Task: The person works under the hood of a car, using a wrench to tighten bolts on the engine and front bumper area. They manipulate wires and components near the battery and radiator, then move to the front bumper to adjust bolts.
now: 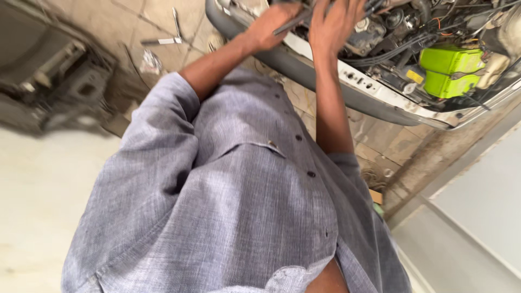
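The left hand is curled around a thin dark metal rod, a long tool that slants up across the front edge of the engine bay. The right hand lies just beside it with its fingers spread and laid flat over the same rod and the parts under it; whether it actually grips anything cannot be told, since the fingertips run off the top of the view. Both forearms reach up from a grey button shirt with rolled sleeves. Under the hands runs the car's pale front panel and grey bumper. To the right, well apart from the hands, sit two bright green boxes among black hoses and wires. On the tiled floor to the left lie a silver wrench and a small heap of metal bits.
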